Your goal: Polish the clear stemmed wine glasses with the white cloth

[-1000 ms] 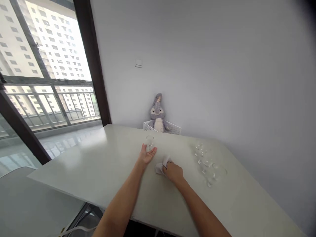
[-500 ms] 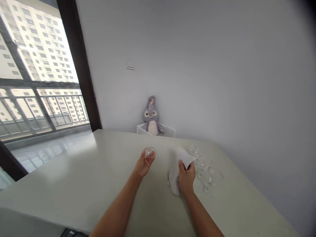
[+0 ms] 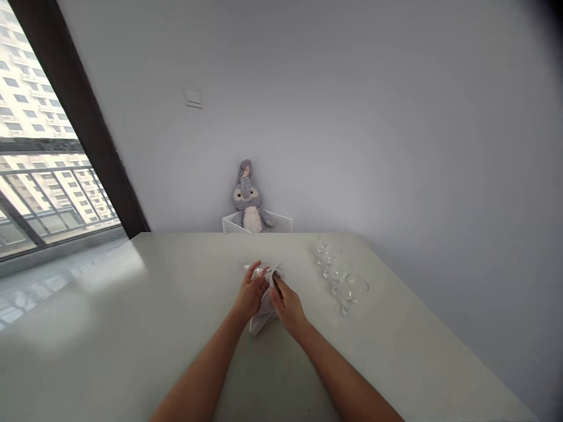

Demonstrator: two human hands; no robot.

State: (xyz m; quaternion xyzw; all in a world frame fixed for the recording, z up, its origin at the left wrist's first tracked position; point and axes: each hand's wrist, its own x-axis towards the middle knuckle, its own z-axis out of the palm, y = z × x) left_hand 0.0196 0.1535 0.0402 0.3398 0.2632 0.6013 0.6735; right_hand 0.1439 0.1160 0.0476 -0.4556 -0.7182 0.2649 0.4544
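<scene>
My left hand (image 3: 252,291) is closed around a clear stemmed glass (image 3: 258,271), which lies on its side in the air with its foot end pointing left. My right hand (image 3: 287,303) grips a pale grey cloth (image 3: 260,319) and presses part of it at the glass's rim end. Some of the cloth hangs down between the two hands. Fingers and cloth partly hide the glass bowl. To the right, several clear stemmed glasses (image 3: 343,271) stand close together on the pale table (image 3: 185,328).
At the table's far side, a grey plush toy (image 3: 251,218) sits in a white perforated basket (image 3: 279,221) by the wall. A window with a railing (image 3: 57,193) lies to the left. A wall switch (image 3: 193,98) is above the toy.
My right hand has brought the cloth leftward from beside the standing glasses to the held glass. That glass has tipped sideways in my left hand. The camera view has turned right.
</scene>
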